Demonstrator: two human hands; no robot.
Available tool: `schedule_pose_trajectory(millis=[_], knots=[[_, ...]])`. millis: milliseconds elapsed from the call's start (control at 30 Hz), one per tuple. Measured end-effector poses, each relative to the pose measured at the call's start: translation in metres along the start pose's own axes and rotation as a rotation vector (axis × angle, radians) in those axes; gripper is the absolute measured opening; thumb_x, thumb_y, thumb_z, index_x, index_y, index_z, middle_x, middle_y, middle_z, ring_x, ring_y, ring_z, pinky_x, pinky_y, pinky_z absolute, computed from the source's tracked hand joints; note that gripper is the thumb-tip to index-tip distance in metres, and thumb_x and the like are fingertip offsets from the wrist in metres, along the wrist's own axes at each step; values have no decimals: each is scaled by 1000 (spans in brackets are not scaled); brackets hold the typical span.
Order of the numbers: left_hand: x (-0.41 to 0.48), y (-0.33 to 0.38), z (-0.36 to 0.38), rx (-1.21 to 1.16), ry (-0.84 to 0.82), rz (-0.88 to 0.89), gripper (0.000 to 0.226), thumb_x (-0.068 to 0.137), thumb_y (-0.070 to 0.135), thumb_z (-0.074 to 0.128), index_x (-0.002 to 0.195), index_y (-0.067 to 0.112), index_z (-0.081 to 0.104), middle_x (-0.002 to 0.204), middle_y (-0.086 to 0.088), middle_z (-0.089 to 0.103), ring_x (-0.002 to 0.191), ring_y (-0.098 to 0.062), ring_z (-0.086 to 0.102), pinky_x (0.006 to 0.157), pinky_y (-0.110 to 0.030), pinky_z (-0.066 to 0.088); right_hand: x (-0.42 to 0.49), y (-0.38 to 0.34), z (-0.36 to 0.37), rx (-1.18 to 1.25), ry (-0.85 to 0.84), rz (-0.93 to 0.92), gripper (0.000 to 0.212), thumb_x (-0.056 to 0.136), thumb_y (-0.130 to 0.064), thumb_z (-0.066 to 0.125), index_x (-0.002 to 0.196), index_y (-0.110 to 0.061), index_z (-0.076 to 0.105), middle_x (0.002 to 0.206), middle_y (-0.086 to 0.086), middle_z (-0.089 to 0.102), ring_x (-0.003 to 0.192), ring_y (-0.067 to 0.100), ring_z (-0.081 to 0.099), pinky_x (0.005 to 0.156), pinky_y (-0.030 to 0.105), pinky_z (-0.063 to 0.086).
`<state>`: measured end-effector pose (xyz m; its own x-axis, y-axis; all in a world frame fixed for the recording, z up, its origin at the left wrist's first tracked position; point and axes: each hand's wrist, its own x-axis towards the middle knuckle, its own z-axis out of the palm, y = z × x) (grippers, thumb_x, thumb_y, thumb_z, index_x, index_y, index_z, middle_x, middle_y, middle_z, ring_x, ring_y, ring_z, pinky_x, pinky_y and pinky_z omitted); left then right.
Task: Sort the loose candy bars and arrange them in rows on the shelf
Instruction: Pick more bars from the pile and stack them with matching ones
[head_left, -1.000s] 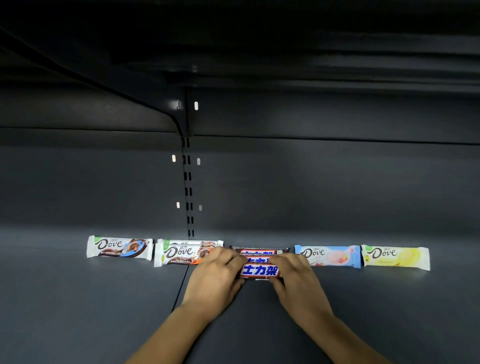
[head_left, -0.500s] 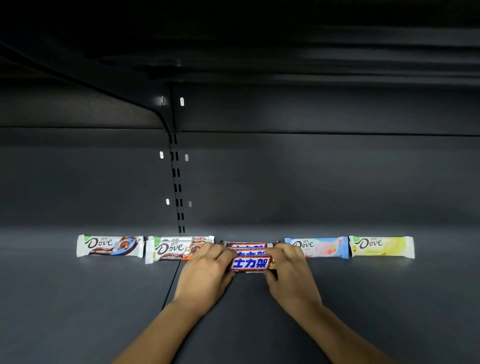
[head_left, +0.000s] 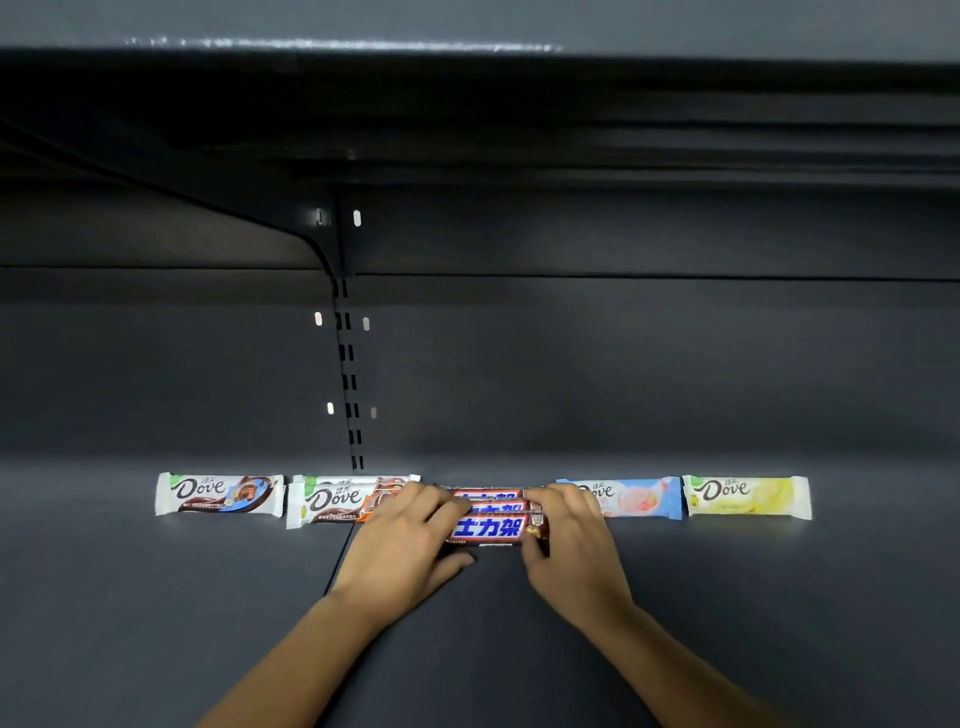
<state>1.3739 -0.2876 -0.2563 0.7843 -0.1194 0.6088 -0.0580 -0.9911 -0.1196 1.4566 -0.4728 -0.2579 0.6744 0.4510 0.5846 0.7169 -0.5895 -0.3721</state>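
Little moves: left hand (head_left: 400, 540) and right hand (head_left: 571, 540) fingers (head_left: 553, 506) still pinch the front Snickers bar (head_left: 488, 529). Shoving toward the shelf's (head_left: 156, 623) back edge could skew adjacent Dove bars (head_left: 332, 501).

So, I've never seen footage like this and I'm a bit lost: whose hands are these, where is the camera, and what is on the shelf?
There is no machine here. These are a person's two bare hands, filmed by one camera worn on their head, looking forward and down into a dark shelf. The left hand and right hand each grip one end of a brown bar with blue letters; two more like it lie just behind. To the left lie a white Dove bar and a second Dove bar with another tucked behind it. To the right lie a pink-and-blue Dove bar and a yellow Dove bar.
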Motion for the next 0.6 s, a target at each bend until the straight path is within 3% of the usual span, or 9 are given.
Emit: schedule_pose_trajectory(millis=[100,333,433,600], knots=[[3,8,-9,-10,-11,-82,41,81,55,44,105,28,63,95,12,60,87,-11,54,76,-23,45,2,14,-13,19,1,34,37,84,-19,60,120,-17,56,118,-1,55,112,16,44,96,26,40],[17,71,-21,-78,-85,-182,35,80,40,38,94,22,65,92,5,61,90,-20,55,74,-36,53,-2,41,-52,26,-116,92,34,87,-19,54,121,-19,54,117,-2,53,113,15,45,94,24,38],[27,103,-22,-102,-118,-221,43,80,42,32,101,23,65,98,4,61,97,-21,54,82,-36,50,-13,53,-66,23,-135,73,31,86,-20,53,118,-20,56,117,-3,52,113,15,45,95,23,37],[38,152,-24,-108,-195,-271,38,90,38,39,121,26,55,118,5,54,113,-18,42,97,-29,37,-32,70,-88,9,-178,42,30,88,-24,52,118,-21,55,122,-3,51,116,14,45,96,21,34]])
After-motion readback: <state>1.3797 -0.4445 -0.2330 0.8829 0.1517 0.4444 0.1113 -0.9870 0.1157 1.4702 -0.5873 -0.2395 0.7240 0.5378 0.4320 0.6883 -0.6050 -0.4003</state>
